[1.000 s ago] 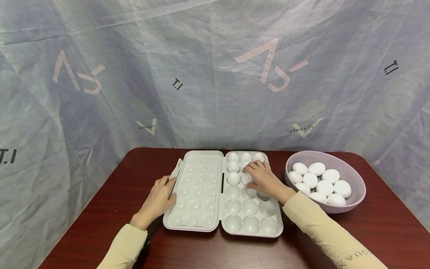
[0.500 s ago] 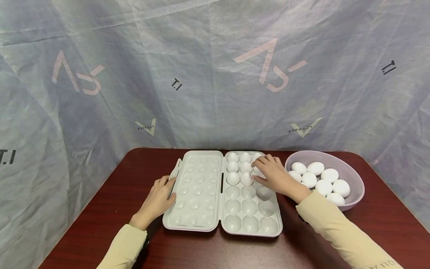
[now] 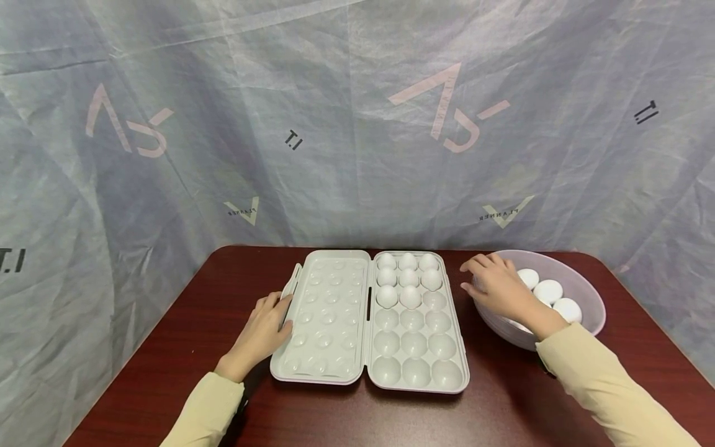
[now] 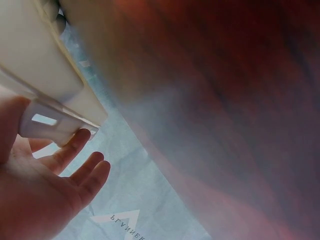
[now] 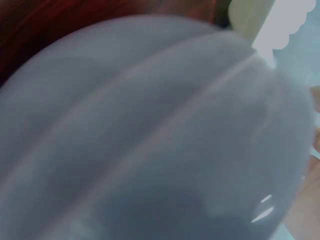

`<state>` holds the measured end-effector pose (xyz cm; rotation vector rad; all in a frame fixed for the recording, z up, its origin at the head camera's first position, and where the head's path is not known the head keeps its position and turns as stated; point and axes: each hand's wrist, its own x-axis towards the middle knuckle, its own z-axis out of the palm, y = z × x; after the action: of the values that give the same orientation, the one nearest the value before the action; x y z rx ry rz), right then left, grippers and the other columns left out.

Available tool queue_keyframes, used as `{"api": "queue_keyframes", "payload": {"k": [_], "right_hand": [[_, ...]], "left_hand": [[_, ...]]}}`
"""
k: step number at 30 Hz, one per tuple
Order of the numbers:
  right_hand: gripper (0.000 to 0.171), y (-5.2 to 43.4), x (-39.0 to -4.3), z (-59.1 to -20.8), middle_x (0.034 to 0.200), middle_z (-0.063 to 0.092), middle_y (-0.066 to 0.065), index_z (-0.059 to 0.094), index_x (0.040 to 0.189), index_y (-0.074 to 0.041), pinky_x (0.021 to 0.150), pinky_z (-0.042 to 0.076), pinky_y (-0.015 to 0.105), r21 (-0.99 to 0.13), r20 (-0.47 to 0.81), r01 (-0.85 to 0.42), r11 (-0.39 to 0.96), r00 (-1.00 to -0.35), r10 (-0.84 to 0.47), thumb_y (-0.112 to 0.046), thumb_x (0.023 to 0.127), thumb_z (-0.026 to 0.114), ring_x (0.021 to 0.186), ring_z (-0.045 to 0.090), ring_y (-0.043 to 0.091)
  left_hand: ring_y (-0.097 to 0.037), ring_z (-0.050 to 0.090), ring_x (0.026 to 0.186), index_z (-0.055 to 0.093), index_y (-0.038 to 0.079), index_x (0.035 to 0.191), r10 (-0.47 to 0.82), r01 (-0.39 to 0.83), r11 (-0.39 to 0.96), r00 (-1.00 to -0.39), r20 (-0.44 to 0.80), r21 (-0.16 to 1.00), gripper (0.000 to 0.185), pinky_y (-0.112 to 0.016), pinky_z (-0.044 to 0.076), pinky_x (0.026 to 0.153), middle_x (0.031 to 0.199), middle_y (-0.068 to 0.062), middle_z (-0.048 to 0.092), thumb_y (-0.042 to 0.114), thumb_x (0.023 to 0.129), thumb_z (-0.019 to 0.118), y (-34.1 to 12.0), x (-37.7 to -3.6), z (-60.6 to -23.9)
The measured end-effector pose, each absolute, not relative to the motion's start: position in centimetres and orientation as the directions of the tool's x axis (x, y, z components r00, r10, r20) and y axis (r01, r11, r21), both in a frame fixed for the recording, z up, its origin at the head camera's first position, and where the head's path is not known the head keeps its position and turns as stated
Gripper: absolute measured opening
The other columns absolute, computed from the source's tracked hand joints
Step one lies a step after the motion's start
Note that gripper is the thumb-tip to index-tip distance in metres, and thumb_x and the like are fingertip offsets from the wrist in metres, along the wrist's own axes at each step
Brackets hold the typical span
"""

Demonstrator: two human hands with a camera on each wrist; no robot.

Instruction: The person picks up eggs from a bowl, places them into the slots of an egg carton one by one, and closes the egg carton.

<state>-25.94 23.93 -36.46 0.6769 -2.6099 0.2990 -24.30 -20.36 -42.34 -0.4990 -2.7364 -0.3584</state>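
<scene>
An open pale egg tray point(image 3: 416, 379) lies mid-table, its lid point(image 3: 326, 310) folded out to the left. Several white eggs point(image 3: 408, 277) fill the tray's far cups; the near cups are bare. My left hand point(image 3: 274, 311) rests flat against the lid's left edge, fingers straight. In the left wrist view those fingers point(image 4: 80, 170) lie by the lid's latch tab point(image 4: 50, 125). My right hand point(image 3: 475, 277) hovers over the left rim of a lilac bowl point(image 3: 593, 297), fingers relaxed, holding nothing I can see. Several white eggs point(image 3: 548, 290) lie in the bowl.
The dark red table point(image 3: 190, 347) ends at a wrinkled grey printed backdrop point(image 3: 357, 124) that closes the far side and both flanks. In the right wrist view the bowl's outer wall point(image 5: 150, 125) fills nearly the whole frame.
My right hand has left an egg in the tray's second row and swung right to the bowl. The left hand has stayed put.
</scene>
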Motion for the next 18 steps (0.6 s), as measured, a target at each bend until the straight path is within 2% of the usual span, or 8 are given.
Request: {"api": "queue_keyframes", "payload": {"k": [10,18], "right_hand": [[0.03,27.2,-25.6,-36.8,0.113,0.056,0.019,0.059,0.104,-0.003,0.074,0.034,0.054,-0.11,0.368,-0.407,0.907,-0.864,-0.343,-0.018,0.08,0.066,0.103,0.046,0.04],[0.027,28.2,-25.7,-37.7,0.106,0.059,0.015,0.061,0.102,-0.006,0.071,0.033,0.052,-0.133,0.33,-0.387,0.912,-0.885,-0.328,-0.02,0.079,0.066,0.096,0.049,0.039]], "left_hand": [[-0.043,0.046,0.11,0.053,-0.003,0.124,0.292,0.378,0.907,-0.884,0.365,0.189,0.049,-0.052,0.042,0.083,0.119,-0.022,0.05,0.012,0.079,0.063,-20.4,-24.3,-42.4],[-0.042,0.047,0.109,0.053,-0.003,0.124,0.294,0.38,0.906,-0.881,0.37,0.185,0.049,-0.052,0.042,0.083,0.119,-0.022,0.051,0.012,0.079,0.064,-20.4,-24.3,-42.4]]}}
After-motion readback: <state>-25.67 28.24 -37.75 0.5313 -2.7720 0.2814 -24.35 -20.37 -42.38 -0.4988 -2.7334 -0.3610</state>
